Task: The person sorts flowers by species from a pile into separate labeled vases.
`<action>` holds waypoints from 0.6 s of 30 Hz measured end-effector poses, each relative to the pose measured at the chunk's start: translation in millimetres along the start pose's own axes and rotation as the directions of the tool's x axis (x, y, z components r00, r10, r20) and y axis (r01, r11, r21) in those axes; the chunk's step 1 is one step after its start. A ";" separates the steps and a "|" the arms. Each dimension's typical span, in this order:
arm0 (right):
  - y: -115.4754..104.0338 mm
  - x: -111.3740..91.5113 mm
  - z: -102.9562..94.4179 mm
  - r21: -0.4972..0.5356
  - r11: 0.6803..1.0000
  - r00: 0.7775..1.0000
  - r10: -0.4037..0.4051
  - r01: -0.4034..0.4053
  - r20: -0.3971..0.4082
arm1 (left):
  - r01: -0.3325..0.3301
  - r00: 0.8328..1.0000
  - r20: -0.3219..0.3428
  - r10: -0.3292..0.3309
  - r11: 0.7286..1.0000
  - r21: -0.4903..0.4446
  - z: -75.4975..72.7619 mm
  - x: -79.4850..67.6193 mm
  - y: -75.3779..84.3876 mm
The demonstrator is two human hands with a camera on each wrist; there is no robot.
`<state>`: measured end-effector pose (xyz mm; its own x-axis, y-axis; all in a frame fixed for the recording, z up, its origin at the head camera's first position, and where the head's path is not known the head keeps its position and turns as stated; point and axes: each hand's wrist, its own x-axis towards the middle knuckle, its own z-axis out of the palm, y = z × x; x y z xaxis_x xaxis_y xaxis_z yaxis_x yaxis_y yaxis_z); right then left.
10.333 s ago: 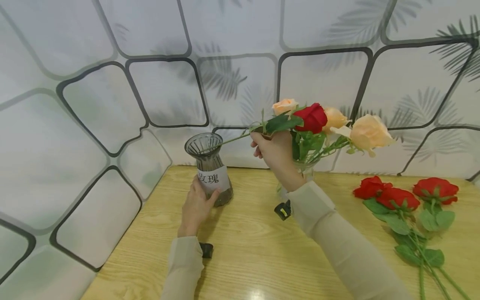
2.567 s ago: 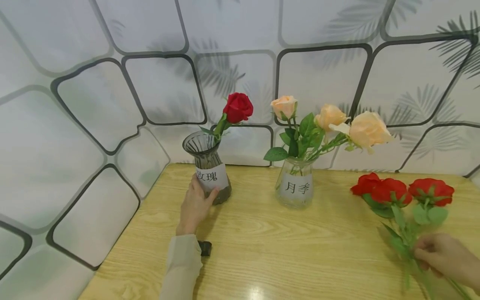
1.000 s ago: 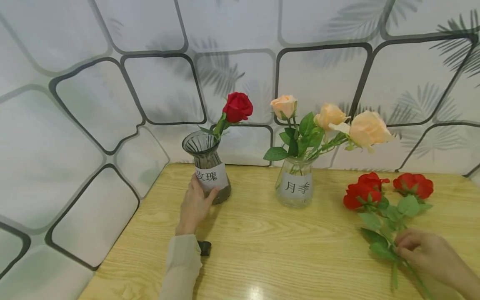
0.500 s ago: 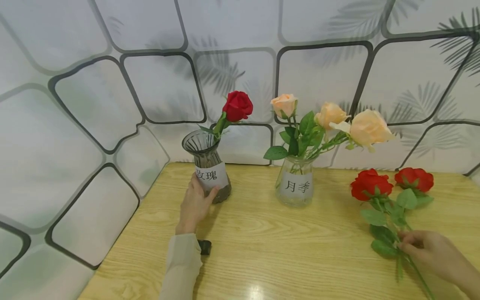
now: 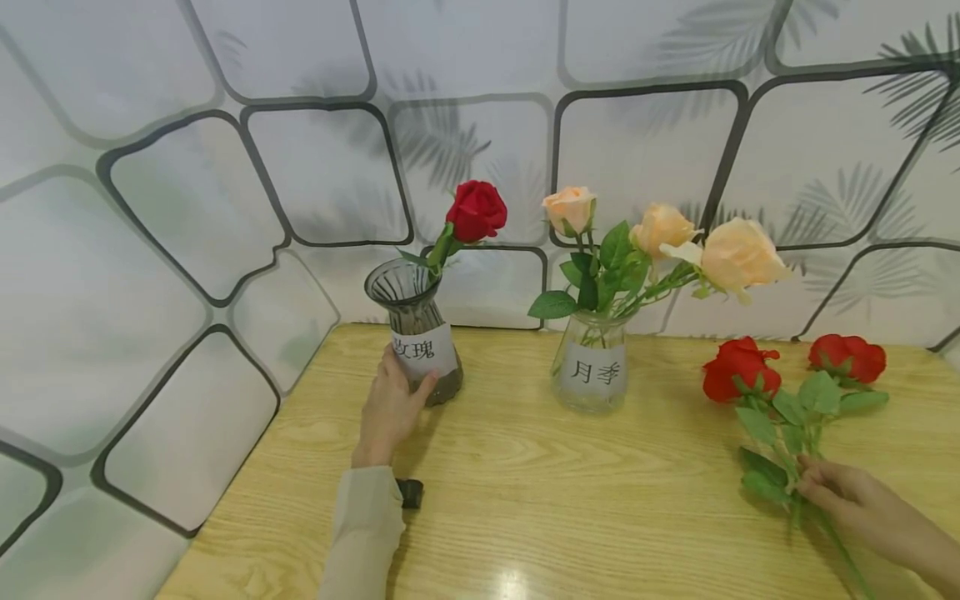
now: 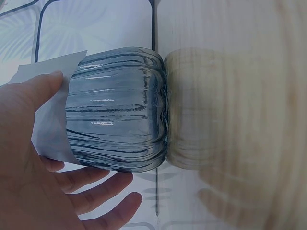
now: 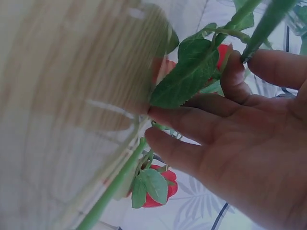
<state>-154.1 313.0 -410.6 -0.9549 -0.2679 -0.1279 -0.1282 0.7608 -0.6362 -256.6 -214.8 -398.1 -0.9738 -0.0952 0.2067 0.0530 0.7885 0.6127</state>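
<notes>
My left hand (image 5: 386, 417) grips the grey ribbed glass vase (image 5: 417, 317) low on its left side. In the left wrist view the thumb presses the vase's white paper label, and the fingers go round the far side. One red rose (image 5: 477, 211) leans to the right out of this vase. At the right, my right hand (image 5: 862, 500) pinches a green stem between thumb and index finger, low over the table. The stem belongs to the red roses there, one bloom (image 5: 741, 369) at the left and another bloom (image 5: 847, 358) at the right. Which bloom the pinched stem carries, I cannot tell.
A clear glass vase (image 5: 588, 398) with a white label stands mid-table, holding several cream-peach roses (image 5: 738, 254) that spread to the right. Behind the wooden table (image 5: 525, 500) hangs a patterned white cloth (image 5: 472, 50); it also runs along the left side.
Ten seconds ago my right hand guided the red rose into the grey vase; now it is at the roses on the right. Lately the right bloom shifted rightward. The left hand stayed put.
</notes>
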 end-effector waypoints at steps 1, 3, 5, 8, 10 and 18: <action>-0.5 0.3 -0.4 0.005 1.000 1.000 0.007 -0.007 0.011 | 0.000 1.000 0.000 0.000 1.000 0.000 -0.1 -0.1 0.0; -2.1 1.2 -0.8 -0.004 0.999 0.999 0.035 -0.035 0.031 | 0.002 1.000 0.000 -0.002 1.000 -0.002 -0.4 -0.5 -0.1; -5.3 2.7 -2.2 -0.005 0.997 0.995 0.076 -0.075 0.066 | 0.005 1.000 0.001 -0.005 1.000 -0.001 -0.6 -0.5 -0.2; -6.7 4.3 -2.7 -0.012 0.996 0.991 0.087 -0.087 0.102 | 0.013 1.000 0.002 -0.013 1.000 0.000 -0.9 -0.7 0.2; -6.3 5.9 -4.4 0.016 0.995 0.984 0.093 -0.097 0.149 | 0.011 1.000 0.003 -0.011 1.000 0.002 -1.2 -0.9 0.4; 1.0 1.0 -3.7 0.072 0.997 0.985 -0.047 0.035 0.168 | 0.015 1.000 0.003 -0.015 1.000 0.002 -1.8 -1.1 0.6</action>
<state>-156.2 315.6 -408.5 -0.8891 -0.3991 -0.2240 -0.1424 0.7063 -0.6934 -255.1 -215.3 -396.5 -0.9751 -0.1049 0.1955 0.0383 0.7882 0.6143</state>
